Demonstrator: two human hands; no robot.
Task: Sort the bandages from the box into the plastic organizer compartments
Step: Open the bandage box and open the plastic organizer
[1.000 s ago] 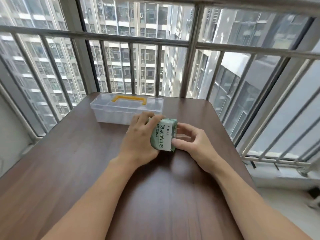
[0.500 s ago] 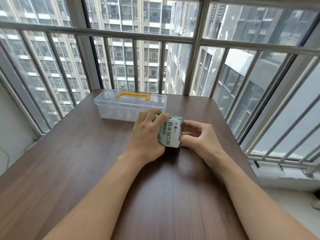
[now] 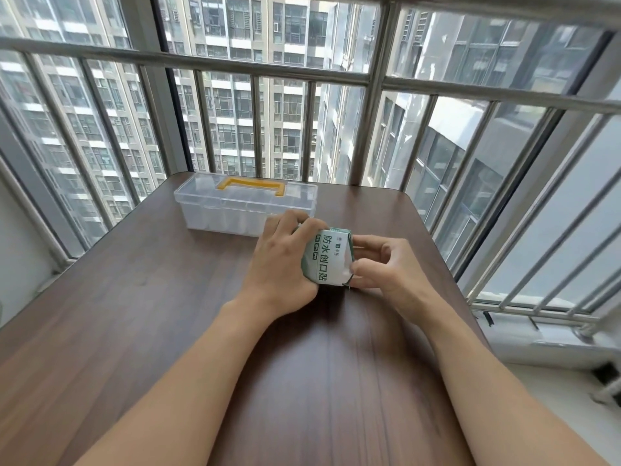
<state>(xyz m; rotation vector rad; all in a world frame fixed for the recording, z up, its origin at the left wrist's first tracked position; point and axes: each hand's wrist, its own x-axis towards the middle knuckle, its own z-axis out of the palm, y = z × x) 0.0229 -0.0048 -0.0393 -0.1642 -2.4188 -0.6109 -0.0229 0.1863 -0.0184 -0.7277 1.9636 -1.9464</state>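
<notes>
A small green and white bandage box (image 3: 327, 256) with printed characters rests on the brown table, held between both hands. My left hand (image 3: 284, 264) wraps its left side, fingers over the top. My right hand (image 3: 383, 264) pinches the box's right end with thumb and fingertips at the flap. Behind them stands the clear plastic organizer (image 3: 221, 210) with a yellow handle (image 3: 251, 185), its lid shut. No bandages show outside the box.
The dark wooden table (image 3: 151, 314) ends just behind the organizer and at the right, near a steel window railing (image 3: 376, 105). A white sill and floor (image 3: 554, 351) lie beyond the table's right edge.
The view has shifted slightly, so hands and box sit a little higher and further right. My right fingers have closed tighter on the box's right end.
</notes>
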